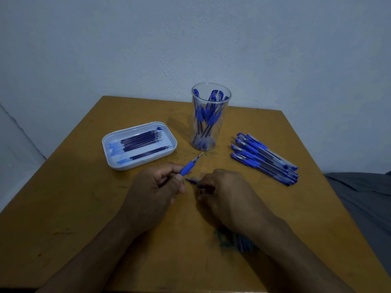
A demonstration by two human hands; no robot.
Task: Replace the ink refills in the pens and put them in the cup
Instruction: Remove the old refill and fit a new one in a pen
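— Left hand [156,187] first: what's it got?

— Fingers curled round a pen [189,165], pinching it at the blue rubbery grip. The thin metal tip points up and away toward the cup; the barrel is hidden in the fist.

— And the right hand [224,193]?

— Knuckles up, fingers curled down onto a small blue piece [191,180] whose pointed end pokes out toward the left hand. It looks like a cap, but most of it is covered, so I cannot tell for sure. The two hands sit close, not touching.

— What's under them?

— One wooden table [84,208], ochre, matte, scuffed with dark flecks and an inky blue smear near the right wrist.

— Further out?

— Left of the hands, one white plastic tray [110,142], a rounded rectangle with a shallow rim. Slim dark refills [141,139] lie in it side by side: a packed group of roughly seven, then two apart nearer the front edge. Exact count is hard; they overlap.

— The cup?

— One clear cylindrical cup [211,96], smooth-walled, upright beyond the hands at centre. Capped blue pens [206,117] stand crossed inside, about six or seven; they tangle too much to count exactly.

— Anything right?

— A loose pile of capped pens [264,158] lying flat, clear barrels with blue grips and caps, roughly ten, stacked in two layers.
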